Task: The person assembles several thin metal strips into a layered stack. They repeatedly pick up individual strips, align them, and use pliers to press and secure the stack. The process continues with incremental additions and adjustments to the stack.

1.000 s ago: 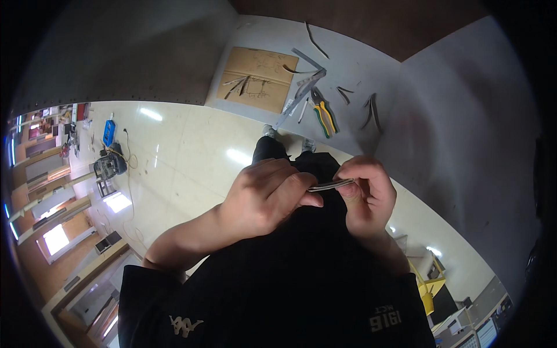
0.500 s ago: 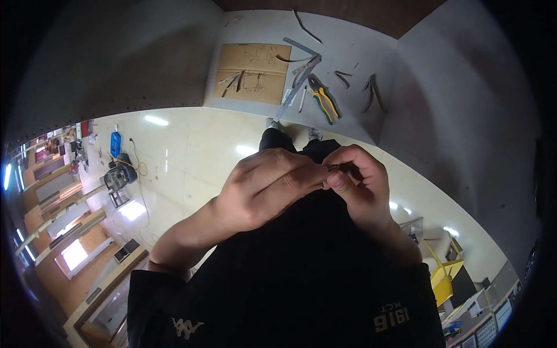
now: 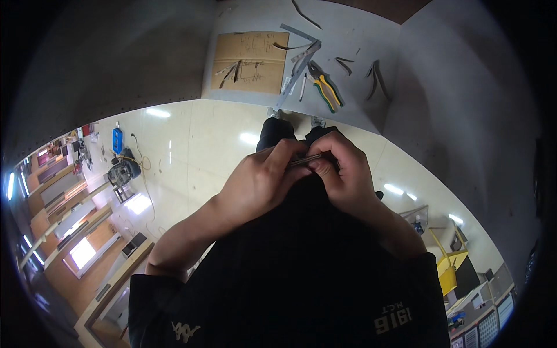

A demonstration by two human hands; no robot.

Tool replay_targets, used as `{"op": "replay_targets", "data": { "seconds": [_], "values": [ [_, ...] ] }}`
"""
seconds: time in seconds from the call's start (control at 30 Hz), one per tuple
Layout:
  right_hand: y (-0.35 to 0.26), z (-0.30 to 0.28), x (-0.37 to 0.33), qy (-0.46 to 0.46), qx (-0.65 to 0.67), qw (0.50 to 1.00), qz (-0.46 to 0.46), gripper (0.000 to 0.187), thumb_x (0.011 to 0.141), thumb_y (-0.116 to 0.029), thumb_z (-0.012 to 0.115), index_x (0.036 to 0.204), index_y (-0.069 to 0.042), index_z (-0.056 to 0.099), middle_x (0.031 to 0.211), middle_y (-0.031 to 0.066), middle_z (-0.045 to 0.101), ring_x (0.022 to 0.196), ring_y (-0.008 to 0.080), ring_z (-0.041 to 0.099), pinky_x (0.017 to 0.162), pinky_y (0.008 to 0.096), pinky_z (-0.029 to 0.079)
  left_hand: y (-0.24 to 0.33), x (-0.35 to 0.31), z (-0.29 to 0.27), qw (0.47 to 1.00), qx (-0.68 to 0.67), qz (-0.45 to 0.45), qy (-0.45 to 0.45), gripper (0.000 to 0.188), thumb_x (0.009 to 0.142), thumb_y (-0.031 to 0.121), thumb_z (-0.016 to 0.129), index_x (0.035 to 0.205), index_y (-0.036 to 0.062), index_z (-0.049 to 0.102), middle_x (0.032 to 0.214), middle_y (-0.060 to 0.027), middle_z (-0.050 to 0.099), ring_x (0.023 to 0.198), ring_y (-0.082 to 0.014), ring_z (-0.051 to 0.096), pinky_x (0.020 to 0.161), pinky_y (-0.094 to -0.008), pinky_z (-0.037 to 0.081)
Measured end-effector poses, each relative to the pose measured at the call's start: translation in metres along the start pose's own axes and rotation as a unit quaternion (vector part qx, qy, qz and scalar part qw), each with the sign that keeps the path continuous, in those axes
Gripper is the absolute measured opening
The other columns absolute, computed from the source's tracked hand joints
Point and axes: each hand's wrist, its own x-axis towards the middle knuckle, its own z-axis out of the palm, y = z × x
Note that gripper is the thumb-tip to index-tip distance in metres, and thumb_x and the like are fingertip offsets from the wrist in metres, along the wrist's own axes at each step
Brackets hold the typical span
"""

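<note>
Left hand (image 3: pixel 255 180) and right hand (image 3: pixel 348 171) meet at mid-frame, fingers curled, both pinching one thin strip (image 3: pixel 305 160) between thumbs and fingers. Above them, well apart, the tabletop (image 3: pixel 355 105) ends in a near edge that bends across the frame and slants down to the right. Tall panels stand along it, one at upper left (image 3: pixel 133 58) and one at right (image 3: pixel 464 104). Pale floor (image 3: pixel 203 151) spreads left of the forearms, glossy with reflected light.

On the gray tabletop lie creased brown cardboard (image 3: pixel 268 84), an L-shaped metal square (image 3: pixel 295 81), pliers (image 3: pixel 316 73) with yellow-and-green handles, and narrow, curved dark offcuts (image 3: pixel 378 73). Slim and pale-edged, the held strip bridges the hands, tilted slightly up toward the right, its left end hidden by fingers.
</note>
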Motion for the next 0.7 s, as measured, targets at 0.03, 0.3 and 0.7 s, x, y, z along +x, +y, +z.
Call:
{"op": "replay_targets", "data": {
  "seconds": [0.03,0.3,0.7],
  "values": [
    [-0.002,0.000,0.003,-0.002,-0.028,0.999,-0.021,0.012,0.084,0.004,0.063,0.093,-0.002,0.058,0.084,0.0102,0.061,0.073,0.0228,0.061,0.066,0.0296,0.049,-0.007,0.000,-0.001,0.999,0.021,-0.004,-0.025,0.024,0.084,0.008,0.070,0.102,-0.0017,0.057,0.089,-0.0166,0.065,0.076,-0.0331,0.067,0.064,-0.0359,0.053],
    [0.055,-0.012,0.048,-0.163,0.133,0.977,0.042,0.023,0.090,-0.010,0.065,0.110,-0.001,0.062,0.096,0.0079,0.065,0.088,0.0149,0.062,0.080,0.0276,0.050,-0.028,-0.009,-0.007,0.998,-0.015,-0.055,0.038,0.007,0.090,0.005,0.060,0.093,-0.0008,0.056,0.076,-0.0168,0.061,0.063,-0.0358,0.061,0.056,-0.0389,0.049],
    [0.322,-0.008,0.124,-0.005,-0.512,0.780,0.360,0.081,0.069,-0.036,0.084,0.132,-0.015,0.037,0.127,0.0175,0.049,0.114,0.0369,0.054,0.091,0.0447,0.051,-0.010,-0.012,-0.037,0.957,-0.120,-0.217,0.153,0.023,0.099,0.018,0.055,0.100,-0.0027,0.064,0.072,-0.0061,0.065,0.058,-0.0099,0.058,0.056,-0.0246,0.047]
  ]
}}
